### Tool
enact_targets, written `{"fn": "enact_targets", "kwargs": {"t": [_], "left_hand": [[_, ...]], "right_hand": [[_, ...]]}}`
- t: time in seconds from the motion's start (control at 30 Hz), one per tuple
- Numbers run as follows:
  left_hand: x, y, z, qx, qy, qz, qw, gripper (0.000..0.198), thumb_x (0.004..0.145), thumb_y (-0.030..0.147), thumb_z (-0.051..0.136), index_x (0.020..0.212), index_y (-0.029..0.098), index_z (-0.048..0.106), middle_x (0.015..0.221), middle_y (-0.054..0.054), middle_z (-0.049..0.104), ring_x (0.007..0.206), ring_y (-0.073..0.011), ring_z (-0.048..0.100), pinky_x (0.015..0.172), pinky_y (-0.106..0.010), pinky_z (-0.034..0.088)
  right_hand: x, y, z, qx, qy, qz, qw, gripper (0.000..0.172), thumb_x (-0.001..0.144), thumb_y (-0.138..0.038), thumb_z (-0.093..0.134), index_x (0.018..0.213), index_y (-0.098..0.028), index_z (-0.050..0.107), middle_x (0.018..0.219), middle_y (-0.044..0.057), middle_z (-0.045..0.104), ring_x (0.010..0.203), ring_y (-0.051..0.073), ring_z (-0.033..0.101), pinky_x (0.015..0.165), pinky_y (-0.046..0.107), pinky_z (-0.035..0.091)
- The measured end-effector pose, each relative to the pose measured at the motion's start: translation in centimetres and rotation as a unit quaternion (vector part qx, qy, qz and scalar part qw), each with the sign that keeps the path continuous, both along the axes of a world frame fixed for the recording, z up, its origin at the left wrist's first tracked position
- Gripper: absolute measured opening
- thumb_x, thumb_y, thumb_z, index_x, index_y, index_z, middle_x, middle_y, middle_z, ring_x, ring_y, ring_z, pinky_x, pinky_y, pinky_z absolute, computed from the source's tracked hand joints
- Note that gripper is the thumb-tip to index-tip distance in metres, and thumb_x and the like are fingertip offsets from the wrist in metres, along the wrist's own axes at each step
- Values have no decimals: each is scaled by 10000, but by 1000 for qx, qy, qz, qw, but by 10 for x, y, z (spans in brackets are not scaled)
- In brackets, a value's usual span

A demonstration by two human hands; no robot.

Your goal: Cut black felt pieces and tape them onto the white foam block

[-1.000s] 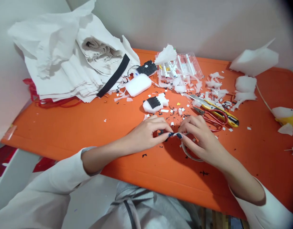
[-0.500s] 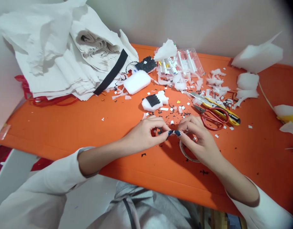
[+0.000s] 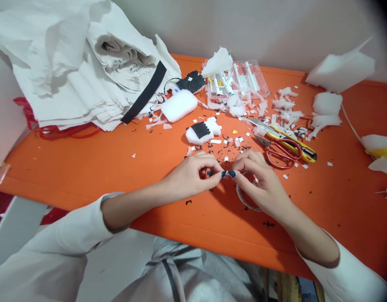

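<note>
Both hands meet low over the orange table [image 3: 95, 167], thumbs and forefingers pinched. My left hand [image 3: 193, 178] and my right hand [image 3: 264, 180] hold a small pale piece [image 3: 228, 173] between their fingertips; its kind is too small to make out. Below my right palm lies a tape roll [image 3: 243, 199], partly hidden. Just beyond the fingers is a white foam shape [image 3: 193, 137] bearing a black strip patch [image 3: 201, 130]. Red-handled scissors [image 3: 283, 154] lie to the right, against a yellow utility knife [image 3: 302, 152].
White sheets [image 3: 67, 96] pile up at the back left, a black strip [image 3: 145, 92] across them. A white foam block [image 3: 179, 105] and a clear case of markers [image 3: 259, 79] stand farther back. Paper and foam scraps [image 3: 288, 105] litter the middle. A yellow-and-white figure [image 3: 380, 149] is at right.
The view has shifted slightly. Both hands keep their pinch at nearly the same place, with the fingertips still close together.
</note>
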State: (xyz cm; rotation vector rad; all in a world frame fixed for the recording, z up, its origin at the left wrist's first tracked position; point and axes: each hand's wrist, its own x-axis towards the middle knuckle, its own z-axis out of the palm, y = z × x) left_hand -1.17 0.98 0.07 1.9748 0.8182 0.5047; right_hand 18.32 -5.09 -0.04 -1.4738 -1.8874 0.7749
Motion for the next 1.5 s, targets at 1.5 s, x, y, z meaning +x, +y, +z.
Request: {"fn": "enact_targets", "kwargs": {"t": [1.5], "left_hand": [[-2, 2, 3, 34, 44, -57, 997, 181, 951, 248, 478, 840, 179, 603, 801, 16, 604, 850, -140, 522, 830, -262, 374]], "right_hand": [[0, -1, -3, 31, -13, 22, 999, 120, 924, -193, 509, 809, -214, 536, 885, 35, 578, 861, 197, 476, 803, 357, 367]]}}
